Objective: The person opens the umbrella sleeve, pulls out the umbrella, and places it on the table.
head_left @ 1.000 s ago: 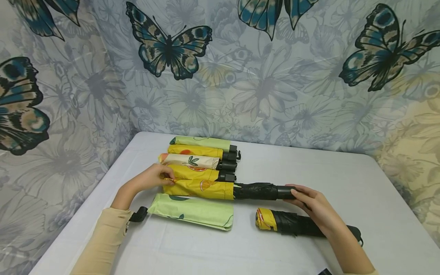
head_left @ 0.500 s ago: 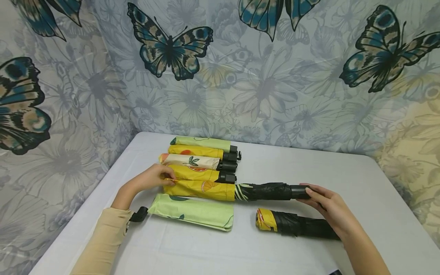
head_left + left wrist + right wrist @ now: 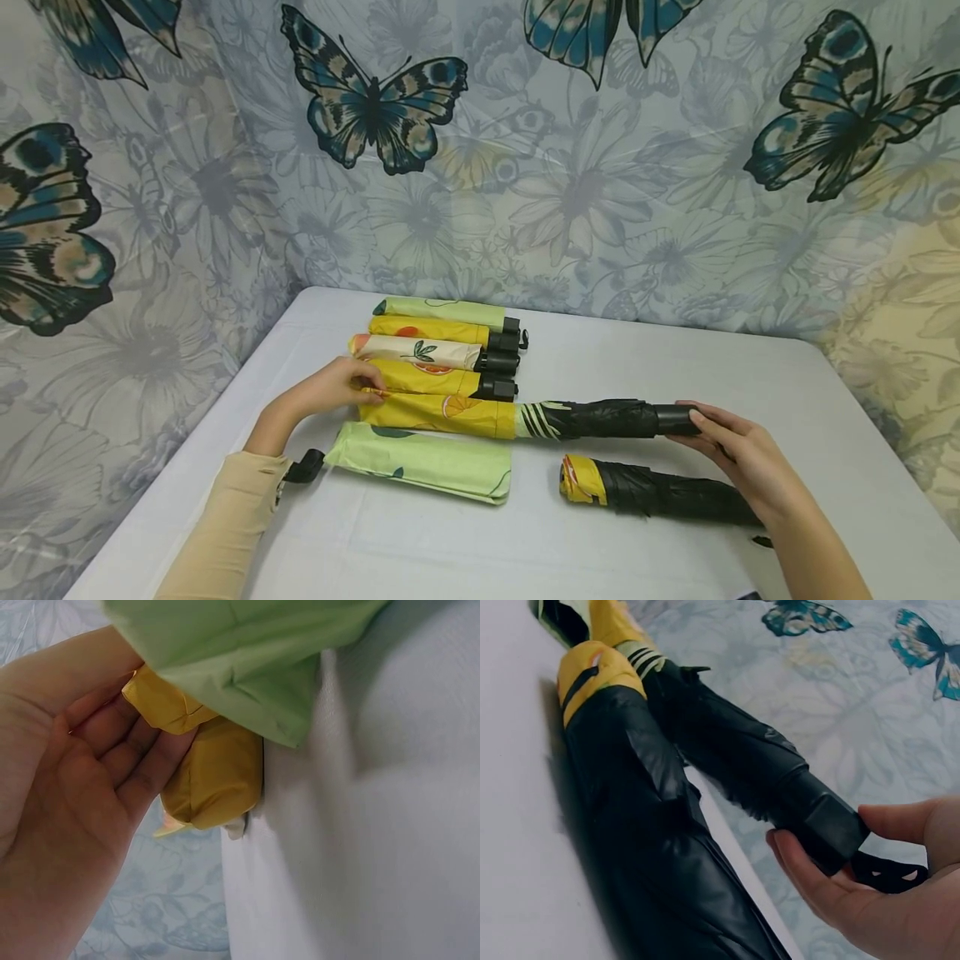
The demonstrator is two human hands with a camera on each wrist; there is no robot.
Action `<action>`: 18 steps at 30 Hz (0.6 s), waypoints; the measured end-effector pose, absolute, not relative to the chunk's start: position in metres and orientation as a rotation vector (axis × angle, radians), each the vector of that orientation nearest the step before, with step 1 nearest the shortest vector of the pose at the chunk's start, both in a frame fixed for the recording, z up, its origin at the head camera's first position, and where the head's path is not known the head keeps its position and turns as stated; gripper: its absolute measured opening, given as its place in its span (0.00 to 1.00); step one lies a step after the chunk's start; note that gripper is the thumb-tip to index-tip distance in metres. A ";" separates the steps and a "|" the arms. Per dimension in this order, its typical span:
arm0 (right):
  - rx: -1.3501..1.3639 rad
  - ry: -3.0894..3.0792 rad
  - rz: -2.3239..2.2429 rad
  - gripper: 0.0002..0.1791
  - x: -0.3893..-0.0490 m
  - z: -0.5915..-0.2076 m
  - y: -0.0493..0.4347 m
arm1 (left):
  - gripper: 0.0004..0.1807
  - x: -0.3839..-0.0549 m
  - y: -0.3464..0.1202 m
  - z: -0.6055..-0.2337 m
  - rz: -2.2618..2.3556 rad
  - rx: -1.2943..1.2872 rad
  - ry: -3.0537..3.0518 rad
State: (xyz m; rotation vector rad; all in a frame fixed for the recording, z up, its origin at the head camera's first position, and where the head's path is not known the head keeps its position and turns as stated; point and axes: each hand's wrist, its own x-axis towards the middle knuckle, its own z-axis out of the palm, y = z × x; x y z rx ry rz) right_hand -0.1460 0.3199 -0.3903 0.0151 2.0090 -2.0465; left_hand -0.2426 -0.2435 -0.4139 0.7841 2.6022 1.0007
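In the head view my left hand pinches the closed left end of a yellow sleeve printed with an orange slice. Out of the sleeve's right end reaches a folded black umbrella, a stretch of green with black stripes showing at the opening. My right hand grips the umbrella's black handle between thumb and fingers, with a black strap hanging by the palm. Just in front of the sleeve lies a flat light green sleeve; its end overlaps the yellow one in the left wrist view.
Behind the yellow sleeve, several sleeved umbrellas lie in a row, among them a cream one and a green one. Another black umbrella with a yellow end lies front right, partly behind my right forearm. A butterfly-print cloth backs the white table.
My right hand has moved to the right with the handle, so more of the black umbrella and its green striped part shows outside the sleeve. My left hand stays at the sleeve's end.
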 end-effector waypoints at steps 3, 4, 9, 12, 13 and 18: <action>-0.021 1.965 -2.105 0.14 -0.145 -0.391 0.327 | 0.03 -0.243 -0.244 -0.413 0.988 0.793 2.605; -0.033 1.952 -2.121 0.15 -0.144 -0.391 0.329 | 0.03 -0.243 -0.244 -0.413 0.986 0.794 2.606; -0.047 1.881 -2.174 0.16 -0.142 -0.393 0.344 | 0.03 -0.243 -0.245 -0.413 0.994 0.798 2.604; -0.055 1.843 -2.188 0.17 -0.140 -0.394 0.354 | 0.03 -0.243 -0.245 -0.415 0.993 0.797 2.603; -0.059 1.822 -2.200 0.18 -0.140 -0.394 0.356 | 0.03 -0.243 -0.244 -0.415 0.992 0.795 2.602; -0.086 1.704 -2.265 0.21 -0.139 -0.396 0.367 | 0.03 -0.243 -0.244 -0.414 0.983 0.778 2.604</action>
